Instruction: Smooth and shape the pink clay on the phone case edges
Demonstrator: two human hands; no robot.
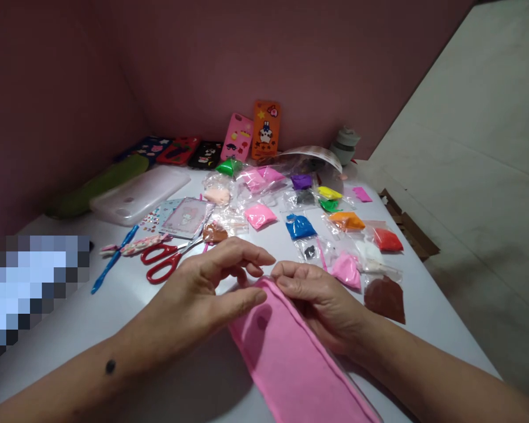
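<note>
A long pink clay-covered piece [291, 358], with a raised rim along its edges, slants from the centre to the bottom edge. My right hand [320, 299] grips its far right corner between thumb and curled fingers. Over its far left corner is my left hand [224, 282], thumb resting at the pink surface and fingers apart above it. Beyond the hands lie small bags of coloured clay, among them a blue one [300, 227], a pink one [260, 217] and a red one [388, 240].
Red-handled scissors [163, 262] and a blue tool [114, 261] lie left of the hands. A clear case [139, 194] is behind them. Decorated cases, including an orange one [267, 129], stand or lie by the wall. Brown clay [384, 298] sits near the table's right edge.
</note>
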